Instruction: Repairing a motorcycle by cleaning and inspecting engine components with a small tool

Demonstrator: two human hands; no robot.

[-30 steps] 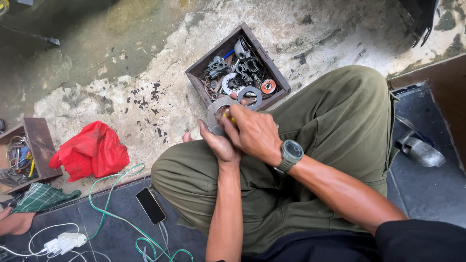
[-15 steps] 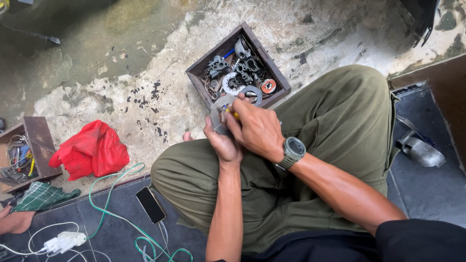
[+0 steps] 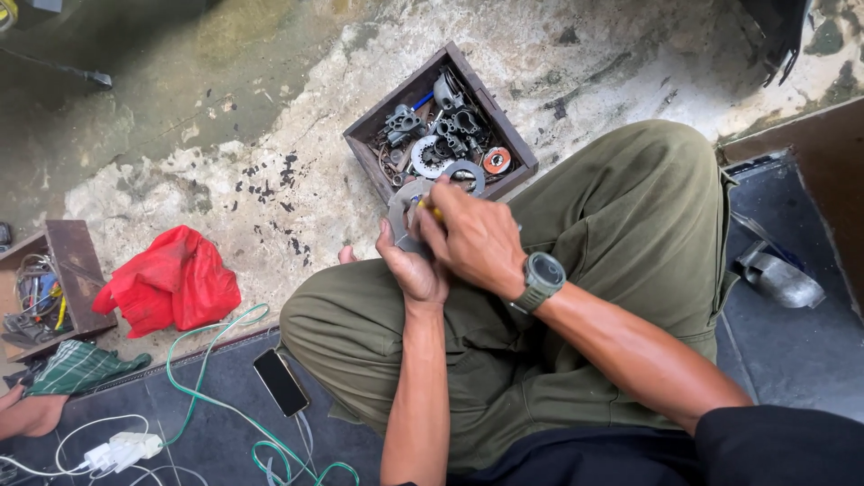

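Head camera looks straight down on a person sitting cross-legged in olive trousers, and both hands meet just in front of the knees. Left hand (image 3: 409, 265) sits underneath, palm up, fingers curled around a flat grey metal disc (image 3: 403, 205) and cradling it from below. Right hand (image 3: 472, 236), the one with the wristwatch (image 3: 543, 279), comes over the top, fingers pinched tight on a small yellow-handled tool (image 3: 430, 211) whose tip I can't make out. That tool presses onto the disc's face, so the two hands are together, both closed, one clamped on the plate and one on the tool. Disc tilts up toward the camera, its far edge nearly touching the near wall of the dark wooden box (image 3: 513, 175) of metal parts, which lies just beyond the hands. Right hand is the nearer one to that box. Off to the left lie a red cloth (image 3: 171, 281), a phone (image 3: 280, 382) and a green cable (image 3: 211, 360), well apart from the work
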